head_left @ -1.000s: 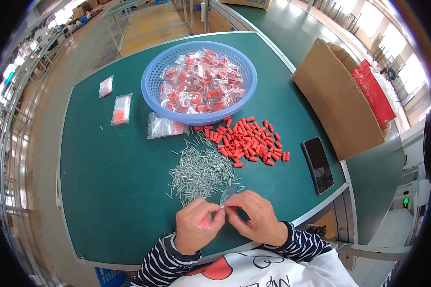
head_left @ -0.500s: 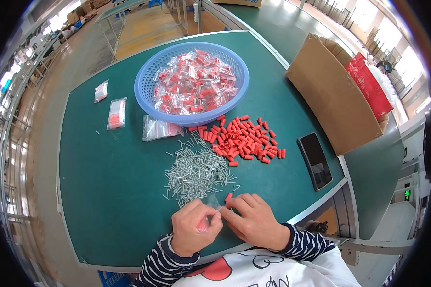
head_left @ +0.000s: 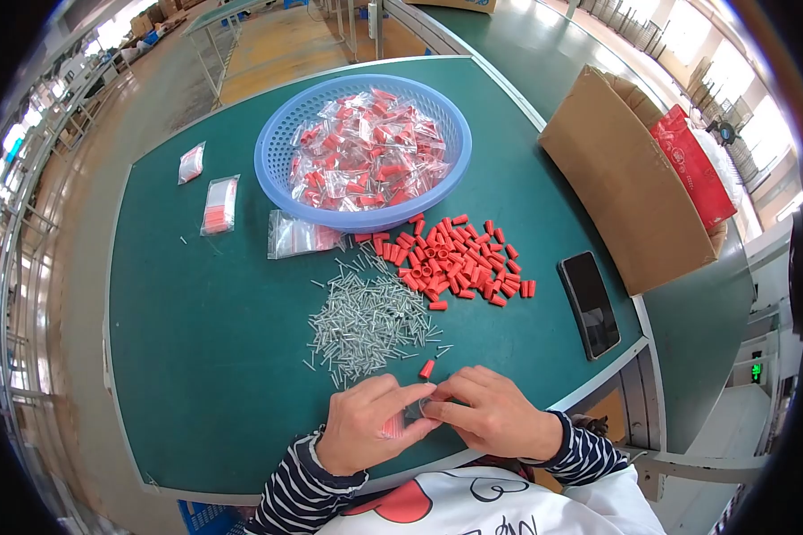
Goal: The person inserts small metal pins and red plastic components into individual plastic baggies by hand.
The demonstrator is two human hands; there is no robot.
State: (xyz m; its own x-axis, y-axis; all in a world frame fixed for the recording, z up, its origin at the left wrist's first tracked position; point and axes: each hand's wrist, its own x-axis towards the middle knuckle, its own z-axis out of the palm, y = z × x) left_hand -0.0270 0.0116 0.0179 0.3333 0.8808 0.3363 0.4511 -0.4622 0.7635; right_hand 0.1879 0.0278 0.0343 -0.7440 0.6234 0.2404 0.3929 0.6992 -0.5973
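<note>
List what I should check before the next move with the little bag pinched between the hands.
1. Grip on the small clear bag by left hand and right hand: ok.
2. Bag mouth open: cannot tell, fingers cover it.
3. Left palm keeps its red pieces: ok.
4. No loose parts by the hands: not ok, one red cap lies alone just ahead of them.
5. Pile of metal pins close ahead of the hands: ok.
6. The phone lies apart from the pins: ok.
</note>
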